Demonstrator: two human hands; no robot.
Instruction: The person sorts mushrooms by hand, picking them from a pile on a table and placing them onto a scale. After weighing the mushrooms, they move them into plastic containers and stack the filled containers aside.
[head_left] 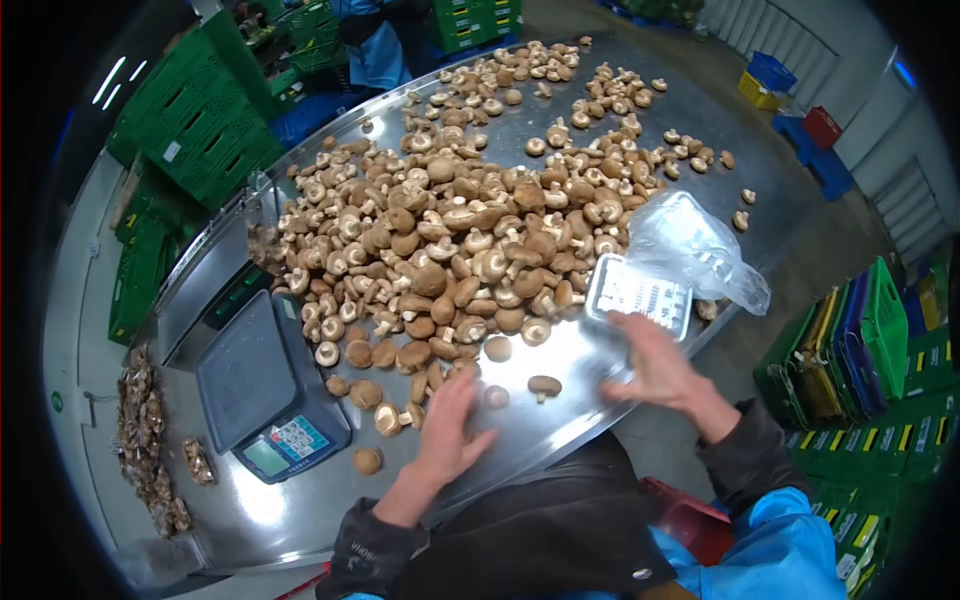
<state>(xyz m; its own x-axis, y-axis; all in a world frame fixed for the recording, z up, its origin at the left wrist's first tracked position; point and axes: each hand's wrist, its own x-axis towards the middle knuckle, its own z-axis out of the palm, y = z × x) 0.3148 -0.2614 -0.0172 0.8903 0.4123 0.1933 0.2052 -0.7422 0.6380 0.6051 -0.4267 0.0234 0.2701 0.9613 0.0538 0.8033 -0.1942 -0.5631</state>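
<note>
A large heap of brown-capped shiitake mushrooms (pixel 430 280) spreads over the steel table (pixel 520 440). My left hand (pixel 450 435) hovers at the heap's near edge, fingers stretched and thumb apart, holding nothing. Just below the white plastic tray (pixel 640 292), my right hand (pixel 660 370) is open too, its fingertips right at the tray's near rim. One shiitake mushroom (pixel 544 386) lies on its side between the hands, and another mushroom (pixel 497 348) sits cap up a little farther away. A clear plastic bag (pixel 690 245) overlaps the tray's far side.
At the left stands a digital scale (pixel 265 390) with a grey platform. Packed mushrooms (pixel 145 440) line the table's left end. Green crates (pixel 205 105) are stacked behind, and more crates (pixel 880 440) stand at the right. A person in a blue apron (pixel 378 55) is across the table.
</note>
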